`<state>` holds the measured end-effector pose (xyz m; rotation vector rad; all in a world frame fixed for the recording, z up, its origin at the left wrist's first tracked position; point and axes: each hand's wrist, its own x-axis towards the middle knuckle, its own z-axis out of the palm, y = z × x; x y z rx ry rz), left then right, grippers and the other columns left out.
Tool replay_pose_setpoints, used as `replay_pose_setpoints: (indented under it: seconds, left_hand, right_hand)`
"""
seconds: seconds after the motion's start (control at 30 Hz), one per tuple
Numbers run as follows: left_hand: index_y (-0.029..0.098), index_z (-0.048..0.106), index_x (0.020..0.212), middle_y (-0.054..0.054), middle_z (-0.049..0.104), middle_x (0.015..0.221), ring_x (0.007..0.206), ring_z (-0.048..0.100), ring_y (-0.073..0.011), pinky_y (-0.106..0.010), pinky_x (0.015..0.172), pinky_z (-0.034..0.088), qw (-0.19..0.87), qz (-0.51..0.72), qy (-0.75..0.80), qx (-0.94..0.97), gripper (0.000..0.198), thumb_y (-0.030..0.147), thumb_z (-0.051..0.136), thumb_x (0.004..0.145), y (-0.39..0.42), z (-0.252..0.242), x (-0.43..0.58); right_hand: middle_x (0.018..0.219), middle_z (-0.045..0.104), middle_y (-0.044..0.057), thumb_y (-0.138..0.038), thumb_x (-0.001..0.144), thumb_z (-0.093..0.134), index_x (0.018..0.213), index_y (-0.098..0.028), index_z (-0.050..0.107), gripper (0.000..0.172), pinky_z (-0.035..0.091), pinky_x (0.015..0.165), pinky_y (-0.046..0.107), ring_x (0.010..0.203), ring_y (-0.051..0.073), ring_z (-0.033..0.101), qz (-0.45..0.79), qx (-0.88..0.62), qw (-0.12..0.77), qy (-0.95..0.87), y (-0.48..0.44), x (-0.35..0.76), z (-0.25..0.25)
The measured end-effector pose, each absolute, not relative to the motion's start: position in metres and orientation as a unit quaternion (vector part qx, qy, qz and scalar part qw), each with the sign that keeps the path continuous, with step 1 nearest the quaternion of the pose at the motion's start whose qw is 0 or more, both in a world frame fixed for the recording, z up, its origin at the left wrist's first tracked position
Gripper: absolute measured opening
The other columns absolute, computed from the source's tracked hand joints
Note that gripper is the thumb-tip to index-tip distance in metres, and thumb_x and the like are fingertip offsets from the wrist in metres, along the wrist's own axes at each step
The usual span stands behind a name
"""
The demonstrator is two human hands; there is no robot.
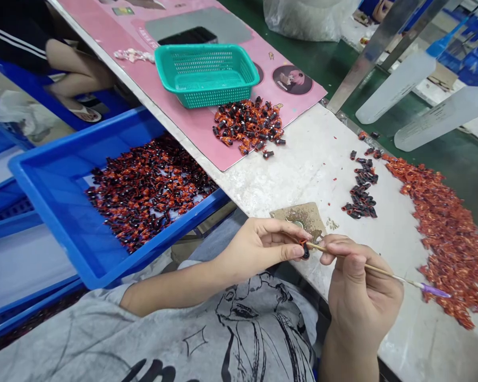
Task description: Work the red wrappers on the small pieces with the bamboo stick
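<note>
My left hand [269, 244] pinches a small black-and-orange part [305, 249] between thumb and fingertips. In my right hand [362, 292] is a thin wooden stick [376, 270] with a purple end; its other tip touches the part, and I cannot tell whether it goes inside. Just beyond my left fingertips lies a stained cardboard piece [316, 212] with something round and shiny on it, partly hidden. Loose black parts [362, 193] lie farther back on the white table. To their right spreads a long heap of orange-red pieces [442, 223].
A pile of black-and-orange parts [249, 124] sits by a green basket [207, 98] on a pink mat [207, 140]. At left, a blue bin [56, 175] holds many similar parts. White bottles [398, 87] stand beyond the table; another person's leg [75, 69] shows upper left.
</note>
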<state>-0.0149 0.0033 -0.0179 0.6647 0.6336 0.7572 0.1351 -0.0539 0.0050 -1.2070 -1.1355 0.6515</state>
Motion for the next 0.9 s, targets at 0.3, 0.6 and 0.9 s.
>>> replay_pose_setpoints:
  seconds: [0.3,0.6,0.9]
  left_hand:
    - [0.016,0.081,0.088,-0.005,0.080,0.086,0.079,0.075,-0.0161,-0.029,0.083,0.062,0.827,0.358,0.297,0.316,0.025,0.022,0.091,0.066,0.005,-0.019,-0.015]
    - [0.016,0.079,0.081,-0.006,0.081,0.084,0.074,0.074,-0.0161,-0.025,0.074,0.062,0.783,0.378,0.357,0.341,0.025,0.028,0.092,0.063,0.019,-0.016,-0.029]
    - [0.016,0.077,0.079,-0.001,0.078,0.076,0.068,0.070,-0.0126,-0.023,0.072,0.057,0.799,0.369,0.338,0.333,0.038,0.040,0.095,0.056,0.037,-0.002,-0.020]
  right_hand:
    - [0.067,0.064,0.001,-0.031,0.098,0.062,0.088,-0.024,0.076,0.019,0.054,0.076,0.037,0.073,0.017,0.064,0.291,-0.493,0.635,-0.519,-0.049,0.134,0.006]
    - [0.084,0.074,0.007,-0.060,0.096,0.053,0.084,-0.019,0.070,0.046,0.057,0.085,0.046,0.084,0.025,0.073,0.059,-0.719,0.514,-0.465,-0.056,0.247,0.002]
    - [0.107,0.068,0.006,-0.044,0.096,0.064,0.106,-0.015,0.065,0.030,0.056,0.090,0.041,0.097,0.018,0.066,-0.022,-0.859,0.251,-0.446,0.048,0.354,0.014]
